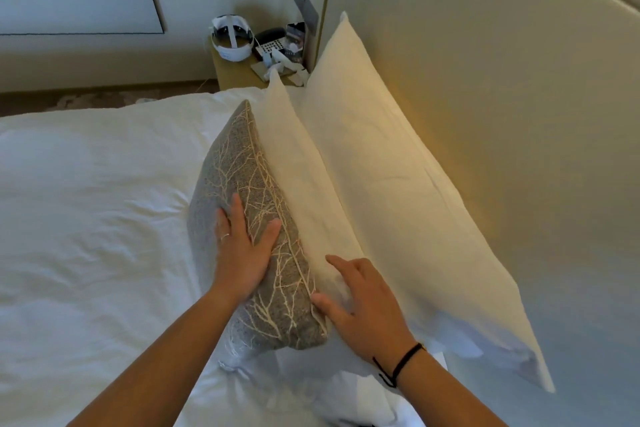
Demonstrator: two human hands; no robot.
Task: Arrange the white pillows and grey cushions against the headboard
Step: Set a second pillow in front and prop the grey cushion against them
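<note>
Grey cushion (256, 218) standing along headboard (485, 114), against front white pillow (304, 191); left hand (242, 253) flat, fingers spread on cushion's bed-side face; right hand (363, 302) open at its near corner.

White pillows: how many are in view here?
2. One white pillow leans on the headboard; the second stands before it, behind the grey cushion. More may lie out of frame.
</note>
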